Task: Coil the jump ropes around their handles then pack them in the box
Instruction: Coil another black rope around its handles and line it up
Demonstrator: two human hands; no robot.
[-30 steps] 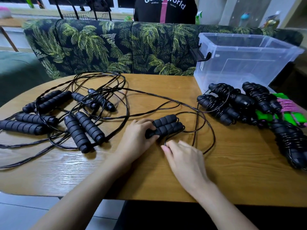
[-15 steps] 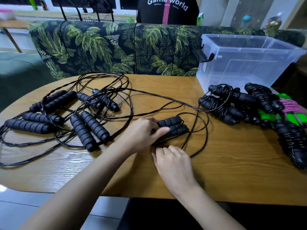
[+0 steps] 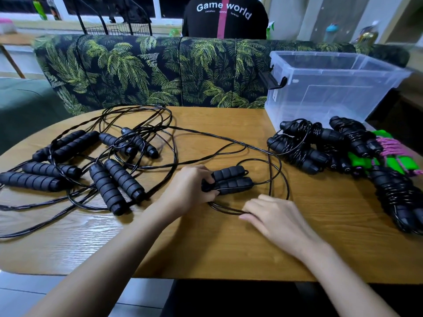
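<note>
Wooden table, oval near edge, pale tile floor below. Left hand grips two black handles laid side by side mid-table. Right hand is flat on the wood just beside it, fingertips on the cord loop; can't tell if it pinches. Loose ropes tangled on the left. Coiled ropes heaped on the right, one green-handled, in front of the clear box. Palm-print sofa behind the table, person in a black shirt beyond it.
</note>
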